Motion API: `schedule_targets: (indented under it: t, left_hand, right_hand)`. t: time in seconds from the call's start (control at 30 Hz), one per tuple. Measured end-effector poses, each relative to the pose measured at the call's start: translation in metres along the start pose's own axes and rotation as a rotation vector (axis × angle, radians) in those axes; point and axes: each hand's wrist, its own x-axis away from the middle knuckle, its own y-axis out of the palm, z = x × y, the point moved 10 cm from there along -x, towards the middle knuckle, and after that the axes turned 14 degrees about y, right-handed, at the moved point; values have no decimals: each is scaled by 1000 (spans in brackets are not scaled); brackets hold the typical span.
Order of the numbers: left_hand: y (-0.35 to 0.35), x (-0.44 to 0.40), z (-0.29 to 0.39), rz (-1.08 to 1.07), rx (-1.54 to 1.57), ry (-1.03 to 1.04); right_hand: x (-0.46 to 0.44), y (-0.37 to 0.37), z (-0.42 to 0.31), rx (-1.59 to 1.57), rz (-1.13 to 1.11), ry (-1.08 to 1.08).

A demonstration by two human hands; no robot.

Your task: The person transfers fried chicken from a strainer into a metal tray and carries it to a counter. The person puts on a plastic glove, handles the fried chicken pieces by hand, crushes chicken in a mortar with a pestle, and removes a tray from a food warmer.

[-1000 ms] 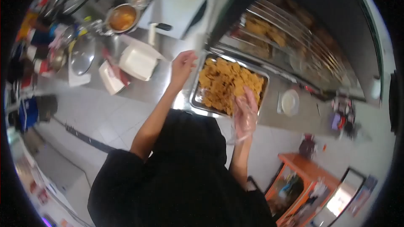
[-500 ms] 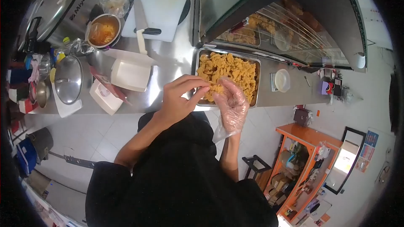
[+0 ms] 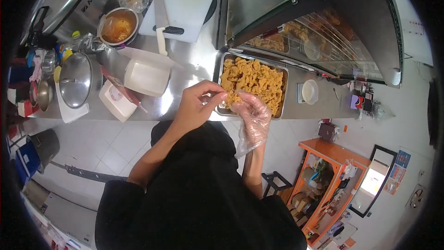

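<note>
My bare left hand (image 3: 195,105) is closed in a pinch, thumb against forefinger, over the near left edge of a metal tray (image 3: 285,93). What sits between those fingertips is too small to make out. Close by on the right, my right hand (image 3: 254,119) wears a clear plastic glove, its fingers curled around a small piece of fried chicken (image 3: 234,99), partly hidden. Golden, crumbly fried chicken pieces (image 3: 253,79) fill the tray below both hands.
A glass display cabinet (image 3: 300,32) stands behind the tray. Leftward are an open paper box (image 3: 147,78), a second box (image 3: 115,101), a knife (image 3: 161,18) on a white cutting board (image 3: 187,4), a pot of orange sauce (image 3: 118,27) and a lidded pan (image 3: 76,81). A white bowl (image 3: 310,91) is at right.
The view has shifted slightly. Both hands stay close together over the tray's near edge, the fingertips a little further apart than before.
</note>
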Motion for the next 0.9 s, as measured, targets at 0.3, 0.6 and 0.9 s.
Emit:
schedule_targets:
  t: [0.3, 0.6, 0.9]
  left_hand:
    - [12, 12, -29, 32, 249, -256]
    - [9, 8, 0, 17, -37, -23]
    - [1, 16, 5, 232, 8, 27]
  right_hand:
    - [-6, 0, 3, -90, -102, 49]
    - [0, 24, -34, 512, -101, -299]
    - [13, 24, -39, 497, 130, -491]
